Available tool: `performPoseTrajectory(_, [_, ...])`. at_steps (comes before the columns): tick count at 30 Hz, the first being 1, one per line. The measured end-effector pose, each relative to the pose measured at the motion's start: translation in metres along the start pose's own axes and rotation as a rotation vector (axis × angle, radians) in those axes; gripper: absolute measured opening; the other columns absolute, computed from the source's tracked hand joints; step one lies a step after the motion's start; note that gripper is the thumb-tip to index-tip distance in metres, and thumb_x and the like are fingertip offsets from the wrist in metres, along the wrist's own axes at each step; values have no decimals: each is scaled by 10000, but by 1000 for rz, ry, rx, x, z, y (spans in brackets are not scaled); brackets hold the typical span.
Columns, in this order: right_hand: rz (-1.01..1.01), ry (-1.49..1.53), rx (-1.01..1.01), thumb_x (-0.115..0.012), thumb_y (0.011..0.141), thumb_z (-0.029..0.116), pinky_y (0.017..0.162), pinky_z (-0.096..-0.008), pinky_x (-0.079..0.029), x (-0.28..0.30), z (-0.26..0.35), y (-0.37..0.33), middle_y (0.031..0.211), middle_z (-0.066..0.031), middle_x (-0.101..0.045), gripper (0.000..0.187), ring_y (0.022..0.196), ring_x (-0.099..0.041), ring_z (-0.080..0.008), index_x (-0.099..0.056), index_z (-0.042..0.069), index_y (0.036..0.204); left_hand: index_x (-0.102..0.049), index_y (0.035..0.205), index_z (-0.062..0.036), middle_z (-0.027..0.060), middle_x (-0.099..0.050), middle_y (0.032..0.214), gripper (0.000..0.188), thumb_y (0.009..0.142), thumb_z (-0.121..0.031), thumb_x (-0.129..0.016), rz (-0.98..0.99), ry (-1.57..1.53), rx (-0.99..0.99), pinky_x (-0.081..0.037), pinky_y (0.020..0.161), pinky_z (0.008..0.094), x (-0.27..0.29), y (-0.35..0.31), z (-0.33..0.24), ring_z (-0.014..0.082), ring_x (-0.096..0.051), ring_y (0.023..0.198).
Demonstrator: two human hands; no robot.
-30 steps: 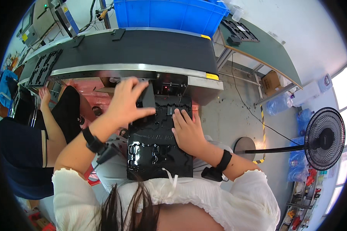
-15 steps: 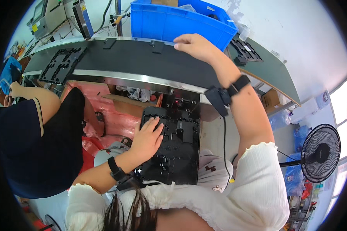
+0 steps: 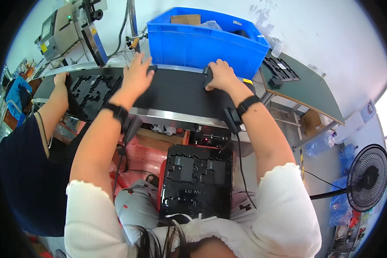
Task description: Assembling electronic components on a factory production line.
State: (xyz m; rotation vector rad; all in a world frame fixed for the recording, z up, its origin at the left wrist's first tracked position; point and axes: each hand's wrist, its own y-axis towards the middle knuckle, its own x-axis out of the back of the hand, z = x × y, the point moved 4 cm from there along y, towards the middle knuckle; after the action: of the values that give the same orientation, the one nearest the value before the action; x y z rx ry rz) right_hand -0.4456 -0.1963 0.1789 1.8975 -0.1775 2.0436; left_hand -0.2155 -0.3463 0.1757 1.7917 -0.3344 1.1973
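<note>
My right hand (image 3: 222, 76) is closed on a small flat black plate (image 3: 208, 77) at the far side of the black conveyor belt (image 3: 174, 92), in front of a blue bin. Over the belt further left, my left hand (image 3: 136, 78) has its fingers spread and is slightly blurred. Another small black plate (image 3: 152, 68) lies just beyond its fingertips, partly hidden; I cannot tell whether they touch. On my lap rests a black moulded tray (image 3: 198, 182) with cut-out shapes. Two flat black rectangular pieces (image 3: 186, 169) sit side by side in its upper half.
A blue bin (image 3: 206, 45) stands behind the belt. At left, a co-worker's hand (image 3: 61, 78) is by another black tray (image 3: 90, 95) on the belt. A green side table (image 3: 307, 92) is at right, and a black fan (image 3: 367, 177) stands below it. Cables hang from both my wrists.
My left hand has left the lap tray and reached over the belt. My right hand has taken hold of a black plate. The plates on the belt appear further right. The co-worker's arm now reaches the belt.
</note>
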Motion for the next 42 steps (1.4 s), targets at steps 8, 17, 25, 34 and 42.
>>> performPoseTrajectory(8, [126, 1008, -112, -688, 769, 115, 639, -295, -465, 16, 42, -203, 788, -99, -585, 317, 678, -582, -179, -599, 5, 1052, -320, 1435, -213, 211, -248, 1481, 588, 895, -312, -529, 663, -112, -177, -226, 1115, 401, -124, 47, 29, 357, -181, 1392])
performPoseTrajectory(17, [209, 900, -54, -681, 783, 118, 633, -318, -482, -56, 84, -354, 832, -115, -600, 375, 701, -595, -239, -584, 28, 1134, -523, 1283, -54, 218, -508, 1224, 728, 793, -589, -584, 270, 118, -206, -390, 975, 428, -66, 5, -47, 382, -470, 1148])
performPoseTrajectory(25, [-43, 191, 127, -694, 747, 175, 940, -438, -377, -35, 117, -380, 1217, -130, -508, 465, 1122, -495, -324, -566, 32, 1171, -515, 1246, -20, 152, -466, 1104, 767, 650, -434, -766, 286, -404, -541, -373, 912, 427, 89, -210, -150, 338, -455, 1043])
performPoseTrajectory(34, [140, 61, 503, -640, 810, 249, 1097, -537, -198, -57, 108, -411, 1422, -79, -405, 545, 1306, -395, -197, -479, 92, 1307, -498, 1282, -71, 145, -450, 1191, 720, 682, -391, -733, 459, -396, -447, -317, 965, 490, 78, -331, -151, 337, -432, 1109])
performPoseTrajectory(42, [128, 277, 466, -629, 830, 187, 1028, -505, -309, -36, 114, -400, 1277, -110, -492, 435, 1209, -469, -263, -524, 95, 1242, -475, 1292, -46, 169, -420, 1311, 635, 772, -348, -681, 501, -370, -339, -238, 1049, 518, 86, -335, -170, 348, -370, 1254])
